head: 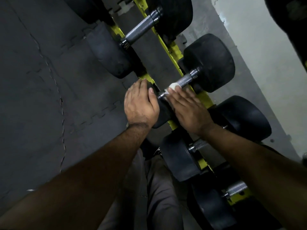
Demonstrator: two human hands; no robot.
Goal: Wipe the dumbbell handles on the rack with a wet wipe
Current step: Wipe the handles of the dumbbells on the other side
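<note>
Five dumbbells [196, 77], one rack [171, 53], one wipe [172, 86], two hands [141, 103].

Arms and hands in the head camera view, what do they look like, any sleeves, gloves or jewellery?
Both forearms are bare, with no sleeves in view. The left hand and right hand wear no gloves, and no rings, watch or wristband can be seen. The forearms carry visible hair.
</note>
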